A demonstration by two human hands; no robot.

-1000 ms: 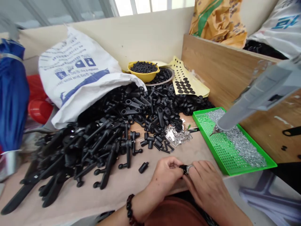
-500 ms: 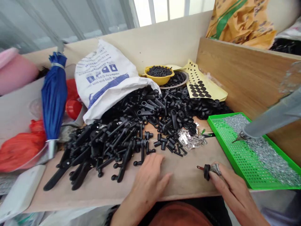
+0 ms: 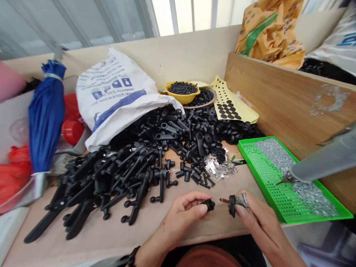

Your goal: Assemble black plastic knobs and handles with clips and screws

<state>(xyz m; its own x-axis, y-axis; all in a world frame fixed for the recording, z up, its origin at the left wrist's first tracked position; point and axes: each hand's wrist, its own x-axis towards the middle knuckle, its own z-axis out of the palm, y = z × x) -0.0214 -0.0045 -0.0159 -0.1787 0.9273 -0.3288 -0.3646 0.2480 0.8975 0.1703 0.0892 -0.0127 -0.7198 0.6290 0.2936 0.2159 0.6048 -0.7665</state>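
My left hand (image 3: pixel 185 213) pinches a small black plastic part (image 3: pixel 209 204) between thumb and fingers, above the front of the table. Facing it, my right hand (image 3: pixel 257 218) grips a slim metal tool (image 3: pixel 241 200) with a patterned silvery body. Around that tool sits a black ring (image 3: pixel 231 205), and a reddish flat tip (image 3: pixel 223 200) points left at the black part, with a small gap between them. Behind my hands lie short black tubes (image 3: pixel 187 174), small black screws (image 3: pixel 206 181) and a heap of thin metal clips (image 3: pixel 218 167).
Black arm-shaped parts (image 3: pixel 111 178) cover the left and middle of the table, spilling from a white sack (image 3: pixel 116 89). A green tray (image 3: pixel 261 185) of small metal pieces stands right, under a grey tube (image 3: pixel 322 159). A yellow bowl (image 3: pixel 182 97) and sticker sheets (image 3: pixel 244 107) lie behind.
My left hand has come back from the pile's edge and now holds a small black part. My right hand has moved left and slightly up with the tool. The view has shifted a little.
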